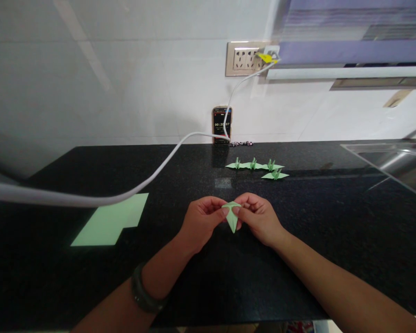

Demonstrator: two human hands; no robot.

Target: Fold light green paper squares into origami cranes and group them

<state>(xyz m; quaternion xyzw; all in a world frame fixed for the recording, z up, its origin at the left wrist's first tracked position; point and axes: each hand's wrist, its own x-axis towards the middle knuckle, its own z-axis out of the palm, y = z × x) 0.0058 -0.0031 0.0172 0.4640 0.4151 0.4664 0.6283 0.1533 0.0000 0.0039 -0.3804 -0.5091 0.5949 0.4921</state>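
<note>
Both my hands meet over the black counter (298, 259), pinching a small folded piece of light green paper (232, 218) between them. My left hand (201, 221) grips its left upper corner with thumb and fingers closed. My right hand (258, 217) grips the right upper corner the same way. The paper's point hangs downward between my thumbs. A dark bracelet (143, 292) sits on my left wrist.
Several finished green paper cranes (260, 167) lie farther back. Flat green paper sheets (113, 221) rest at the left. A phone (222, 125) leans on the wall, its white cable (152, 178) running from a wall socket (244, 58) across the counter. A sink (395, 159) is at the right.
</note>
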